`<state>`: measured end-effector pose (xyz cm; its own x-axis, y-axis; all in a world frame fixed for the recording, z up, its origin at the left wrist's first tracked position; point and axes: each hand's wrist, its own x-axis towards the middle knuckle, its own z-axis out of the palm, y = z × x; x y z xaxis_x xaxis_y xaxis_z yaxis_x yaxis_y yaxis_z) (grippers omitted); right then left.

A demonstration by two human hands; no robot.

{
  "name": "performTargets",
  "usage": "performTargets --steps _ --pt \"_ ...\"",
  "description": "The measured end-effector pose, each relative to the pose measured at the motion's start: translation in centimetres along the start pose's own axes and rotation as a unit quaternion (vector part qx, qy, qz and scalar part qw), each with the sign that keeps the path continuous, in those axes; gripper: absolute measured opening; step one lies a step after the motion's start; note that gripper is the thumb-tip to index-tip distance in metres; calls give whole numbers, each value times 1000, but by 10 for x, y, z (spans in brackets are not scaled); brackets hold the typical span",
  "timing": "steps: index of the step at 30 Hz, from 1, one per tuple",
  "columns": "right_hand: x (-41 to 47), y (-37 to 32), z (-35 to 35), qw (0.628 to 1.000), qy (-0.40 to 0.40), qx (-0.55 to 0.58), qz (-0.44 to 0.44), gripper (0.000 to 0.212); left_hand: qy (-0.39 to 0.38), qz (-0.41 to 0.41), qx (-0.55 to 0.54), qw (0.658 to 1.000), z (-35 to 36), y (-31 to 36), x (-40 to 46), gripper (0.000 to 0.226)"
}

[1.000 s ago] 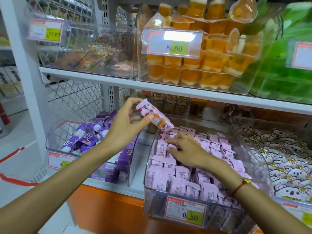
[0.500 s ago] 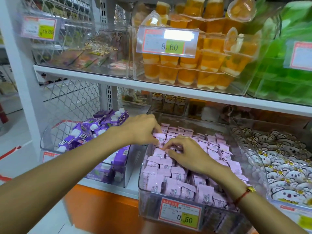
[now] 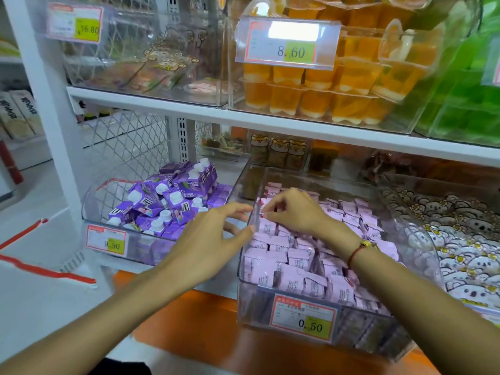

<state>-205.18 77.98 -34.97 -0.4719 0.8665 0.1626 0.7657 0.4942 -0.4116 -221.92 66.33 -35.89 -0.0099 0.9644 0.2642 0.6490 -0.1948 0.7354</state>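
Observation:
A clear plastic bin [image 3: 251,301] on the lower shelf holds several small pink snack packets [image 3: 295,269] standing in rows. My right hand [image 3: 297,212] reaches into the bin's back left corner, where its curled fingertips pinch the top of a pink packet [image 3: 266,226]. A red string bracelet sits on that wrist. My left hand [image 3: 213,239] hovers just outside the bin's left wall with spread fingers, holding nothing.
A second clear bin [image 3: 108,255] of purple capped cartons [image 3: 173,201] stands to the left. White koala-print packets [image 3: 465,247] fill the bin on the right. Orange jelly cups [image 3: 322,96] and green packs [image 3: 465,98] sit on the shelf above. An orange ledge [image 3: 189,331] runs below.
A second ago my left hand held a pink packet above the bin. It set the packet down among the others and has drawn back left, empty. My right hand stayed in the bin.

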Motion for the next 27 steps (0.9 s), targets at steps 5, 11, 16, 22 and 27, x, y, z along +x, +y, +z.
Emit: performTargets --steps 5,11,16,22,27 --pt "0 -10 -13 995 -70 -75 -18 27 -18 -11 -88 996 0 3 -3 26" --pt "-20 -12 -11 996 -56 -74 14 33 -11 -17 -117 993 1 6 -5 29" --pt "-12 -18 -11 994 -94 -60 -23 31 -9 -21 -120 993 0 8 -6 26" --pt "-20 -15 -14 986 -70 151 18 22 -7 -19 -108 994 1 6 -5 23" --pt "-29 -21 -26 919 64 375 99 15 25 -16 -104 994 -1 6 -2 19"
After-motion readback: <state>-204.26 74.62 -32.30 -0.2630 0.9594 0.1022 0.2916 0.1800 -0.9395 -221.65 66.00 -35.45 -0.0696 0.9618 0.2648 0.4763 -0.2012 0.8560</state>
